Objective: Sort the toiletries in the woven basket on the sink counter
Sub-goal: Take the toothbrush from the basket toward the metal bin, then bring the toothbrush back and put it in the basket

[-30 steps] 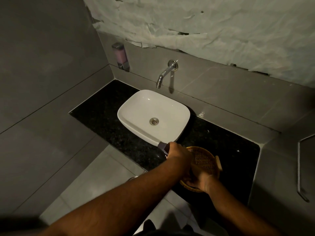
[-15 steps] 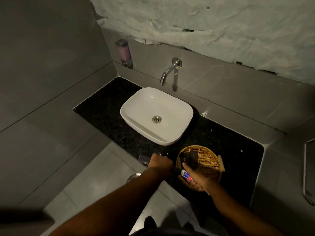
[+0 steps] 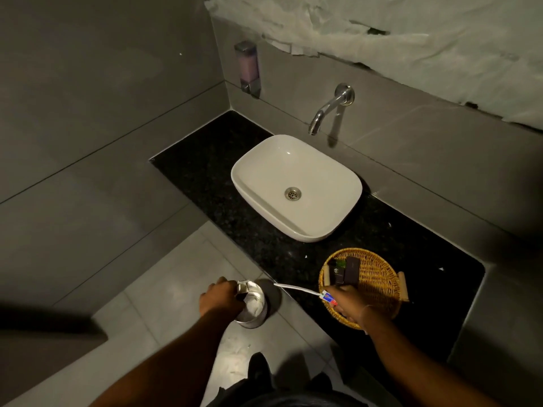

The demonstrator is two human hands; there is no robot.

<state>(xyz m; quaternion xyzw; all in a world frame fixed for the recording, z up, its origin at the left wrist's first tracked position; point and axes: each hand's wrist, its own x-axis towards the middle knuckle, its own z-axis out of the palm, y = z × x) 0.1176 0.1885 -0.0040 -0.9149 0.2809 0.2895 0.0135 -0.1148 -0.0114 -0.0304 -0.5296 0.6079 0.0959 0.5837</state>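
Observation:
The round woven basket point(image 3: 379, 277) sits on the black counter point(image 3: 223, 183), to the right of the basin. Inside it, at its left side, lie two dark flat packets point(image 3: 345, 270) and something small and green. My right hand point(image 3: 351, 304) rests on the basket's front-left rim, shut on a white toothbrush point(image 3: 296, 288) that points left and on a small red-and-blue toothpaste tube point(image 3: 329, 298). My left hand point(image 3: 219, 298) is low over a small metal bin point(image 3: 252, 308) on the floor, pinching a small packet point(image 3: 242, 288) at the bin's rim.
A white basin point(image 3: 296, 186) stands on the counter under a wall tap point(image 3: 329, 108). A soap dispenser point(image 3: 248, 69) hangs in the corner. The grey tiled floor point(image 3: 164, 289) lies below the counter's front edge, with my feet at the bottom.
My left hand has left the basket and dropped down-left over the floor bin with the small packet. My right hand now holds the toothbrush and tube at the rim. The view shifted down.

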